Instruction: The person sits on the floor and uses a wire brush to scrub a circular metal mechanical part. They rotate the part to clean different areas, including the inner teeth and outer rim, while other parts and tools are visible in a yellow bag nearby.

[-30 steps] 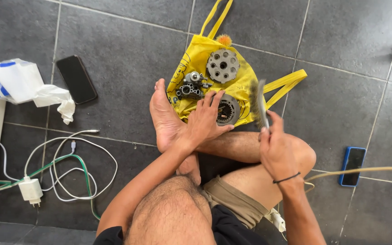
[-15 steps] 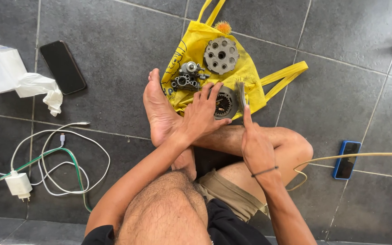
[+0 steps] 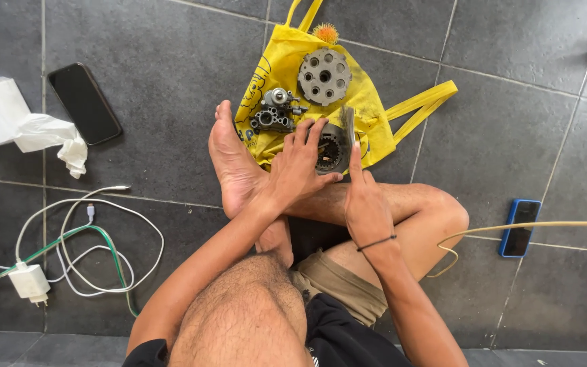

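Observation:
I sit on a tiled floor with legs crossed. My left hand [image 3: 300, 166] grips a round metal gear part [image 3: 329, 151] that rests on a yellow cloth bag [image 3: 375, 129]. My right hand [image 3: 365, 204] holds a small brush [image 3: 347, 126] upright, its bristles against the gear part's right rim. Farther back on the bag lie a round perforated metal plate [image 3: 324, 76] and a small grey engine assembly [image 3: 274, 112]. An orange tuft [image 3: 325, 32] sits at the bag's far edge.
A black phone [image 3: 84, 103] lies on the floor at left, next to a white plastic bag with tissue [image 3: 18, 126]. White and green cables with a charger [image 3: 30, 282] sprawl at lower left. A blue-cased phone [image 3: 519, 228] and a yellowish cable [image 3: 545, 225] are at right.
My right hand has brought the brush in from the right and lower, until it meets the gear part held in my left hand. The camera view has shifted slightly.

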